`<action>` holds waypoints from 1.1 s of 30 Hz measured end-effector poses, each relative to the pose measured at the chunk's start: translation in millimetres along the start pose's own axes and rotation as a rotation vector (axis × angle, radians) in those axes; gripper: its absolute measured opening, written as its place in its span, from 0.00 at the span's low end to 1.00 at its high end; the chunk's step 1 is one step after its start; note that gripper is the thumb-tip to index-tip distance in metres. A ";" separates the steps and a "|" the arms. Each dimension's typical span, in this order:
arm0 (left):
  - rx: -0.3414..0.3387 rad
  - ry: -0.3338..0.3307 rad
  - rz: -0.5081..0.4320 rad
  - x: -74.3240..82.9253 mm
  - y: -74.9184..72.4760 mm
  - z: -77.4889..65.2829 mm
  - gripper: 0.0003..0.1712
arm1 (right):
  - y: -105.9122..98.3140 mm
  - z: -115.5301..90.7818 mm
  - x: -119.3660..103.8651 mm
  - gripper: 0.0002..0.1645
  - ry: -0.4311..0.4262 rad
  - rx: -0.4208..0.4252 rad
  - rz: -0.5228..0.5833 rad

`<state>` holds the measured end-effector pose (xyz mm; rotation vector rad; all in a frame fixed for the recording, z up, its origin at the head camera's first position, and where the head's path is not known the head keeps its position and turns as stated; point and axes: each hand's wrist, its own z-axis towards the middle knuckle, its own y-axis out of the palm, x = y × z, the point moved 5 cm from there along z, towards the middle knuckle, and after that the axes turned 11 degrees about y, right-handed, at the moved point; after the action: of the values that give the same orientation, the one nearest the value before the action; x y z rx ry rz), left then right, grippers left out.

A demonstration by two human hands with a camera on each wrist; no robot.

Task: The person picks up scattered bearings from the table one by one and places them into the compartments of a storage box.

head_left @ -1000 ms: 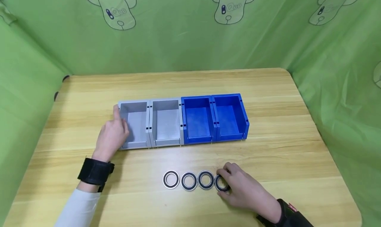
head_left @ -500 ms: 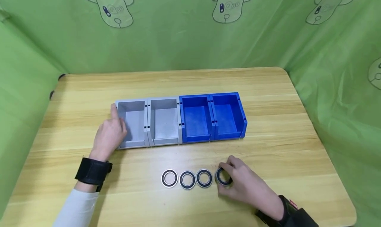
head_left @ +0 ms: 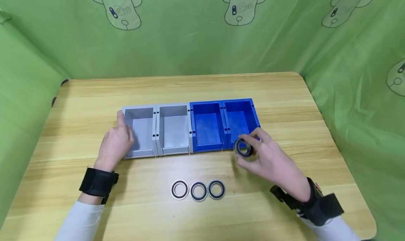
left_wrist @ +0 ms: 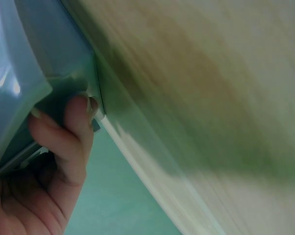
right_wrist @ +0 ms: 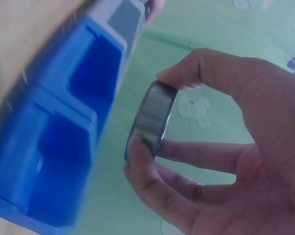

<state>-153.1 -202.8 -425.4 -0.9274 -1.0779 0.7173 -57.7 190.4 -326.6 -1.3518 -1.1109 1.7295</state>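
My right hand (head_left: 272, 159) pinches a ball bearing (right_wrist: 153, 115), a metal ring with a dark seal, between thumb and fingers. It holds the bearing raised and tilted at the front edge of the rightmost blue bin (head_left: 242, 123). My left hand (head_left: 114, 144) grips the left wall of the outer grey bin (head_left: 143, 130), index finger along the outside. In the left wrist view, bent fingers (left_wrist: 71, 142) sit against that bin. Three more bearings, the left one (head_left: 172, 190), the middle one (head_left: 192, 196) and the right one (head_left: 223, 190), lie flat in a row.
A second grey bin (head_left: 174, 128) and another blue bin (head_left: 207, 128) stand between the outer two, all joined side by side on the wooden table (head_left: 142, 213). Green cloth (head_left: 190, 51) hangs behind and at both sides.
My right hand has lifted the rightmost bearing off the table and carried it forward to the right blue bin's front. My left hand stays at the grey bin.
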 end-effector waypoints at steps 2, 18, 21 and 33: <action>-0.005 -0.004 -0.001 -0.1 0.5 0.4 0.35 | -5.8 10.3 4.2 0.32 0.013 0.012 -0.008; -0.004 -0.004 0.016 0.7 1.3 2.4 0.34 | 18.8 78.3 46.3 0.30 0.105 -0.136 -0.068; -0.004 -0.007 0.020 0.8 1.4 2.5 0.34 | 27.8 84.7 50.8 0.31 0.121 -0.190 -0.074; 0.003 0.000 0.030 0.5 -0.7 1.3 0.33 | 51.5 101.5 55.6 0.33 0.075 -0.268 -0.187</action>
<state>-154.1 -202.3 -424.4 -0.9429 -1.0650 0.7436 -169.7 196.1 -385.5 -1.4084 -1.4166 1.4230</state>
